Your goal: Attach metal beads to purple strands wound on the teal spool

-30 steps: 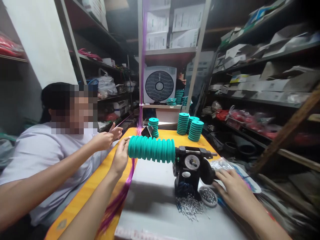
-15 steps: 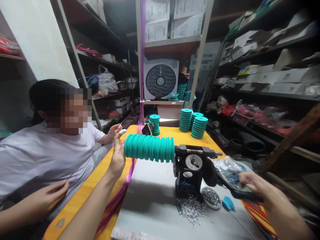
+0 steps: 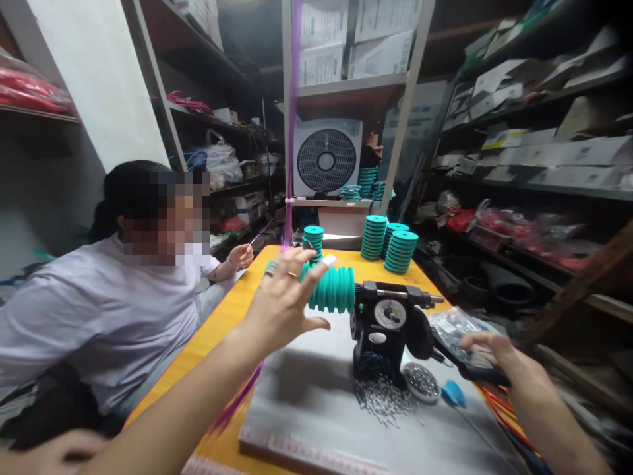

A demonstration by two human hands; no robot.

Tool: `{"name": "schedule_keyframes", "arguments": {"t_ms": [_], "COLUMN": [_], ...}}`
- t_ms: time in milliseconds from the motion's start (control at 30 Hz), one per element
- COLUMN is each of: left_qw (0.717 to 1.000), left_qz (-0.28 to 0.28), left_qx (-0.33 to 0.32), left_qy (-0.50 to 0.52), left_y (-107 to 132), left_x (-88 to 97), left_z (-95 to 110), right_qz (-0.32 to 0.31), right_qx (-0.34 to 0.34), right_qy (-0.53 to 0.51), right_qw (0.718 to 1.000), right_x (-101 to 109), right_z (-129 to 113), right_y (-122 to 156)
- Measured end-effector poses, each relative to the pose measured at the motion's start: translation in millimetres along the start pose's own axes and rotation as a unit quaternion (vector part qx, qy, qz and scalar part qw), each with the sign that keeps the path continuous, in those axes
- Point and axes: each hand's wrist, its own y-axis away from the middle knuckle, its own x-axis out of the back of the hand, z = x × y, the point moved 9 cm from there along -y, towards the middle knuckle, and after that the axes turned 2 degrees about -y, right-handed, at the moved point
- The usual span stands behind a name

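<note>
A black hand-crank winder [image 3: 390, 330] stands on a grey board [image 3: 316, 409]. A row of teal spools [image 3: 332, 289] sticks out from its left side. My left hand [image 3: 287, 297] is raised in front of the spools with fingers spread, holding nothing. My right hand [image 3: 494, 353] is closed round the black crank handle [image 3: 475, 373] to the right of the winder. Purple thread [image 3: 291, 132] hangs down from above to the table behind my left hand.
A person in a white shirt [image 3: 99, 323] sits at the left of the yellow table [image 3: 232, 316], one hand [image 3: 241, 254] pinching a thread. Stacks of teal spools [image 3: 390, 241] stand at the far edge. Small metal pieces [image 3: 383, 399] and a round tin [image 3: 421, 382] lie by the winder. Shelves line both sides.
My left hand left the end of the spool row and lifted open in front of it. My right hand, which reached the crank half a second ago, stays on it.
</note>
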Motion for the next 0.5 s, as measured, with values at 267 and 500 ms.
{"name": "schedule_keyframes", "arguments": {"t_ms": [267, 500], "left_qw": [0.985, 0.987], "left_qz": [-0.068, -0.069], "left_qx": [-0.068, -0.070], "left_qy": [-0.141, -0.127], "left_y": [-7, -7], "left_x": [-27.2, -26.7], "left_z": [11, 11], "right_qz": [-0.034, -0.040], "right_qx": [-0.038, -0.008], "right_qy": [-0.056, -0.038], "right_qw": [0.997, 0.998], "right_x": [1, 1], "right_z": [6, 8], "right_y": [-5, -3]}}
